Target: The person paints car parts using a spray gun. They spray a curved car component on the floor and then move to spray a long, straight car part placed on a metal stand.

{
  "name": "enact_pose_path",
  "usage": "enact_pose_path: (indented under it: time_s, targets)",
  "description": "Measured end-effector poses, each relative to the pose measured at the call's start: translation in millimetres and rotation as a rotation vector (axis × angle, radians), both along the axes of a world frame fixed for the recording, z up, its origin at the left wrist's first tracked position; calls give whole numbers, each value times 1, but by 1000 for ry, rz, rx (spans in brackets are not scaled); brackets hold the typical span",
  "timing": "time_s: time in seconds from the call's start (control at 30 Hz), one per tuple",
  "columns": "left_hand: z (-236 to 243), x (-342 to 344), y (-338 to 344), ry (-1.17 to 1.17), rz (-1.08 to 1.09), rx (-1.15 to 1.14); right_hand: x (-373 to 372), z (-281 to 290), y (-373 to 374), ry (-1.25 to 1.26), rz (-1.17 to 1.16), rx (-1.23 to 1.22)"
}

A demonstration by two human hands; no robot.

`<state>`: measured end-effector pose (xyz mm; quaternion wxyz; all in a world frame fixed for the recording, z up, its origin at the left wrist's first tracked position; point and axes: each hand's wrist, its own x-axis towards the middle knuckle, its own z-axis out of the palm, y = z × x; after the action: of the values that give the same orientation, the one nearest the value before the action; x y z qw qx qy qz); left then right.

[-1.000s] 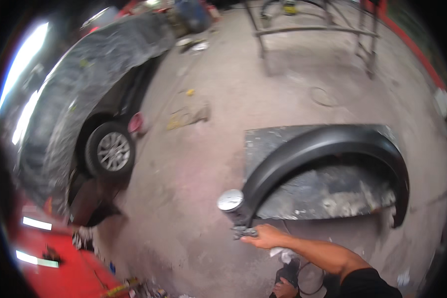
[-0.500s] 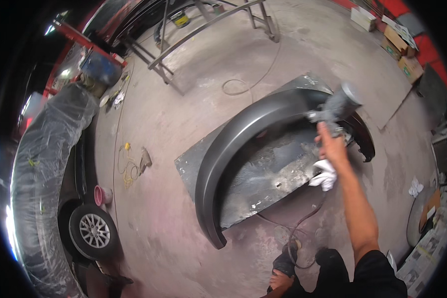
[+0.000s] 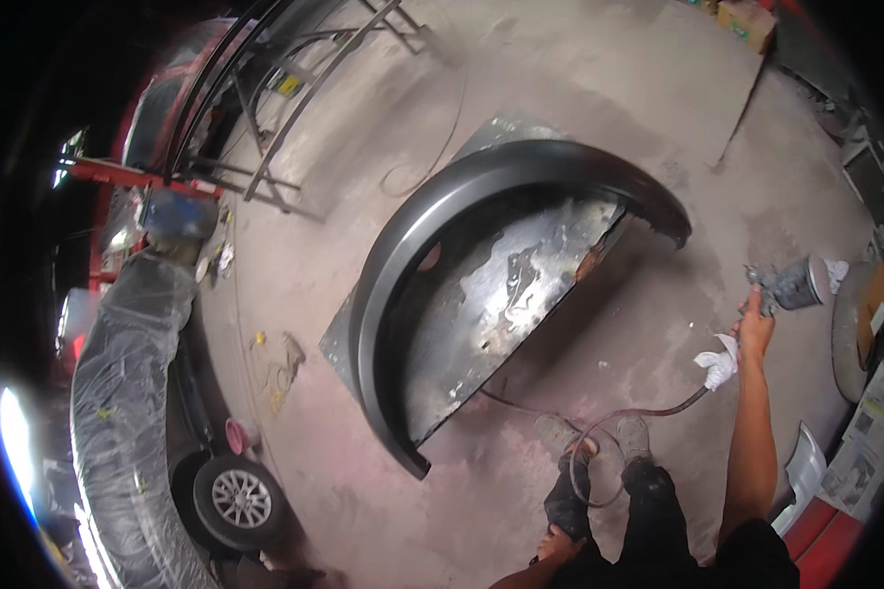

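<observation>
My right hand [image 3: 753,332] is closed around the grip of a spray gun [image 3: 762,291] with a grey cup, out to the right. Below the hand, a crumpled white cloth or paper [image 3: 719,363] hangs at the hose end. A dark hose [image 3: 648,411] loops from there past my feet. My left hand [image 3: 558,545] is low at my left leg, its fingers bent against the black trouser leg. Ahead lies a curved dark grey car fender flare [image 3: 442,196], apart from both hands. It rests on a paint-spattered panel [image 3: 521,275], which stands off the floor.
At left a car wrapped in plastic film [image 3: 128,393] shows its wheel [image 3: 241,499], beside a pink bucket [image 3: 241,435]. A metal trestle [image 3: 314,93] stands far left. A tyre [image 3: 852,334] and newspaper [image 3: 859,442] lie at right, and a box [image 3: 748,25] far right.
My right hand has swung the spray gun away from the flare's right end, out to the right and nearer me. The view has turned, and my left hand stays by my leg.
</observation>
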<state>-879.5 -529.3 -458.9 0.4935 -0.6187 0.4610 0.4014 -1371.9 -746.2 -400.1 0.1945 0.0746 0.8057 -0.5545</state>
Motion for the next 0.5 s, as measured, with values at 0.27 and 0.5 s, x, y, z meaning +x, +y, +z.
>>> enact_pose_path:
  time_s: [0.27, 0.5]
  targets:
    - [39, -35, 14, 65, 137, -76, 1, -42, 29, -106, 151, -96]
    - [38, 4, 94, 39, 223, -384, 250, 36, -52, -111, 903, -60]
